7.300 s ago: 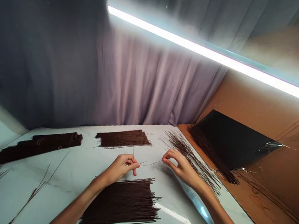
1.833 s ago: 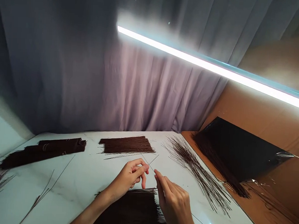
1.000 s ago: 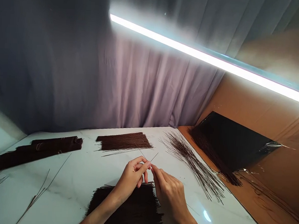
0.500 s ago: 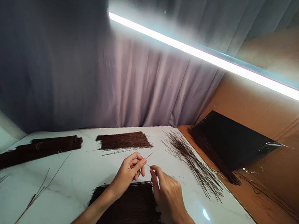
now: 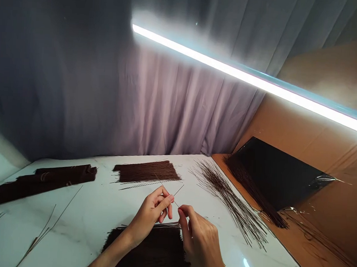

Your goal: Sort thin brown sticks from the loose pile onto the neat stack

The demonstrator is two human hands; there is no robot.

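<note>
My left hand [image 5: 150,207] is closed in a pinch on thin dark strands, stiff like fine sticks. Two of them cross at its thumb tip; one strand [image 5: 179,190] slants up to the right. The other strand [image 5: 176,205] runs down to my right hand [image 5: 201,232], whose thumb and forefinger are pinched on its lower end. Both hands are raised above a dense dark brown bundle of strands [image 5: 151,249], partly hidden by my forearm and right hand.
A flat brown bundle [image 5: 146,171] lies at the back, tied bundles [image 5: 59,176] at the left, and a loose fanned bunch [image 5: 231,200] at the right. Few loose strands [image 5: 43,234] lie front left. A black sheet in plastic [image 5: 272,174] leans on cardboard [image 5: 341,217]. A lit tube [image 5: 229,68] crosses above.
My right thumb and forefinger have closed on the strand's lower end. My left hand keeps its pinch. The whole view has shifted slightly, with things appearing a little lower.
</note>
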